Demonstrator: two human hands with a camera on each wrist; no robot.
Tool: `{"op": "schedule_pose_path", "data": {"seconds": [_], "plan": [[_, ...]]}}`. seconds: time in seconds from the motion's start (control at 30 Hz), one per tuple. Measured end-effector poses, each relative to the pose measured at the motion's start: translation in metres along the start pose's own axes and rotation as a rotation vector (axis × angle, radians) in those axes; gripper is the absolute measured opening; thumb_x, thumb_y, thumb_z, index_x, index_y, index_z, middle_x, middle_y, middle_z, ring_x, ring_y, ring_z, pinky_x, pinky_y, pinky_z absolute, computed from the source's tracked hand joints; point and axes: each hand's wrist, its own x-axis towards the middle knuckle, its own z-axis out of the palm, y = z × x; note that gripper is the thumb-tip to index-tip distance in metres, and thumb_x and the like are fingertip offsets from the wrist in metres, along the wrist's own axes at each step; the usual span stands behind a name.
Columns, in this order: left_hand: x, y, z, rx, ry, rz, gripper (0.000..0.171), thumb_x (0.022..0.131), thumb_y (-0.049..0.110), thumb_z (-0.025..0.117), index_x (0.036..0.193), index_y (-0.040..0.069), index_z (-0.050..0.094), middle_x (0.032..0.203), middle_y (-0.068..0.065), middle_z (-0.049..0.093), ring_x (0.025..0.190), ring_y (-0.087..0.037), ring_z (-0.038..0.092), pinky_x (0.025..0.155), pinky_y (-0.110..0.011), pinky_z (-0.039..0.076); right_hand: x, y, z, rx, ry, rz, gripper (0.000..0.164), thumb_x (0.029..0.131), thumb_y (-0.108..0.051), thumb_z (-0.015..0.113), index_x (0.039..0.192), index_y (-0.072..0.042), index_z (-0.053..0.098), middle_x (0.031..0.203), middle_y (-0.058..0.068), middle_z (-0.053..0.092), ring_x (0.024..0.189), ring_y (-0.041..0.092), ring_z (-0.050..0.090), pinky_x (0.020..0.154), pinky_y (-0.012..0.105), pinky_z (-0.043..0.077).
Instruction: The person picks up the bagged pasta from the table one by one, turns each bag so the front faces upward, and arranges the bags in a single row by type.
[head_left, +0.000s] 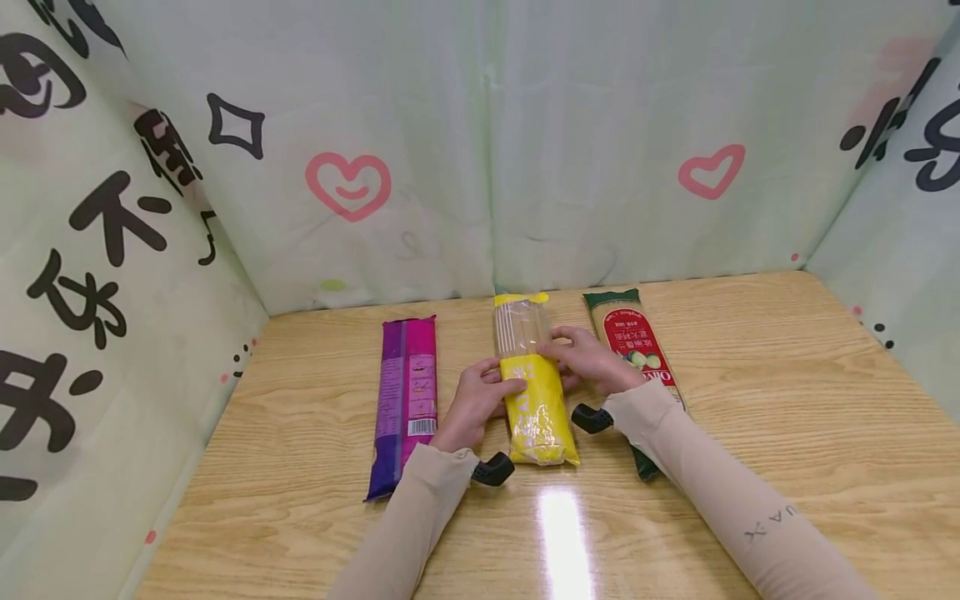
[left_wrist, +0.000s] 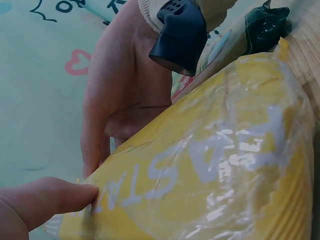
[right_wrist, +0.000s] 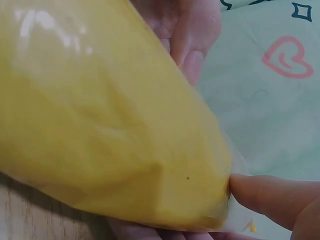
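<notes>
A yellow pasta packet (head_left: 536,408) with a clear upper window showing pale strands lies between both hands, in the middle of the table. My left hand (head_left: 474,402) grips its left edge, thumb on the front face. On the opposite edge, higher up, my right hand (head_left: 592,358) holds it with the thumb on top and fingers underneath. In the left wrist view the left thumb (left_wrist: 55,200) presses the yellow wrapper (left_wrist: 200,165). The right wrist view shows fingers partly under the packet (right_wrist: 115,125), whose near side is raised off the wood.
A purple and pink packet (head_left: 406,392) lies left of the hands. To the right, a green and red pasta packet (head_left: 633,333) is partly covered by the right forearm. Printed curtains (head_left: 487,150) enclose the wooden table (head_left: 300,433) at the back and sides.
</notes>
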Motion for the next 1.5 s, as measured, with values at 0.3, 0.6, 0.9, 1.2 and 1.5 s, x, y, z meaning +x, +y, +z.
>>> {"op": "schedule_pose_path", "data": {"seconds": [0.3, 0.6, 0.9, 1.2, 1.5], "plan": [[-0.001, 0.001, 0.001, 0.078, 0.011, 0.005, 0.057, 0.089, 0.012, 0.072, 0.141, 0.003, 0.050, 0.128, -0.016, 0.062, 0.101, -0.023, 0.066, 0.085, -0.037, 0.059, -0.001, 0.002, -0.001, 0.019, -0.001, 0.028, 0.062, 0.104, -0.029, 0.051, 0.150, 0.003, 0.025, 0.134, 0.029, 0.053, 0.104, 0.031, 0.066, 0.083, 0.040, 0.060], [-0.003, 0.001, -0.002, 0.111, 0.029, 0.059, 0.051, 0.087, 0.011, 0.074, 0.134, -0.001, 0.056, 0.119, -0.018, 0.066, 0.096, -0.024, 0.068, 0.083, -0.037, 0.060, -0.005, 0.000, -0.001, 0.000, 0.013, 0.022, 0.055, 0.104, -0.021, 0.052, 0.148, 0.006, 0.032, 0.133, 0.030, 0.055, 0.106, 0.032, 0.067, 0.082, 0.037, 0.060], [-0.002, 0.007, -0.011, 0.140, 0.074, 0.069, 0.043, 0.088, 0.005, 0.072, 0.129, 0.001, 0.060, 0.115, -0.016, 0.066, 0.085, -0.019, 0.067, 0.078, -0.036, 0.061, -0.012, -0.002, -0.005, -0.072, 0.060, -0.009, 0.048, 0.102, -0.019, 0.056, 0.140, 0.009, 0.045, 0.131, 0.030, 0.057, 0.106, 0.033, 0.068, 0.087, 0.040, 0.058], [-0.002, 0.017, -0.018, 0.150, 0.094, 0.128, 0.042, 0.087, 0.003, 0.070, 0.128, 0.001, 0.062, 0.118, -0.020, 0.066, 0.091, -0.032, 0.069, 0.081, -0.041, 0.060, -0.015, -0.017, -0.010, -0.153, 0.142, -0.064, 0.047, 0.100, -0.017, 0.057, 0.139, 0.007, 0.044, 0.132, 0.029, 0.049, 0.111, 0.041, 0.064, 0.101, 0.048, 0.050], [-0.008, 0.019, -0.031, 0.196, 0.159, 0.131, 0.050, 0.088, 0.008, 0.071, 0.135, 0.003, 0.056, 0.121, -0.018, 0.066, 0.097, -0.026, 0.069, 0.084, -0.038, 0.059, -0.009, -0.019, 0.001, -0.116, 0.104, -0.131, 0.046, 0.099, -0.015, 0.057, 0.137, 0.009, 0.045, 0.128, 0.027, 0.052, 0.108, 0.037, 0.063, 0.098, 0.046, 0.052]]}}
